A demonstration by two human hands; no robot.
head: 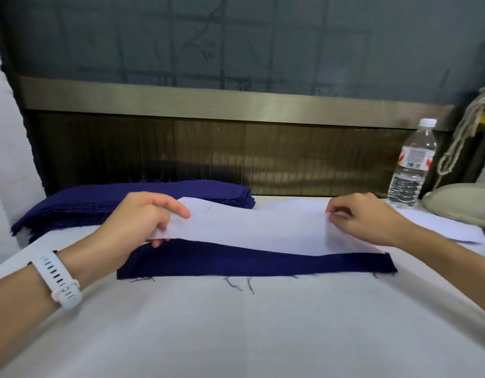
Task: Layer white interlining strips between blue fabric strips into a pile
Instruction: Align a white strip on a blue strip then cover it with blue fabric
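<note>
A white interlining strip is held stretched just above a dark blue fabric strip that lies flat on the white table. My left hand pinches the strip's left end between thumb and fingers. Its right end is pinched by my right hand. The strip covers the far half of the blue strip; the near half shows, with loose threads at its edge. A stack of blue fabric strips lies at the back left, behind my left hand. More white interlining lies at the right, behind my right wrist.
A clear water bottle stands at the back right beside a beige pad and a hanging rope. A dark panel wall runs along the table's far edge. A white cloth covers the table in front of me.
</note>
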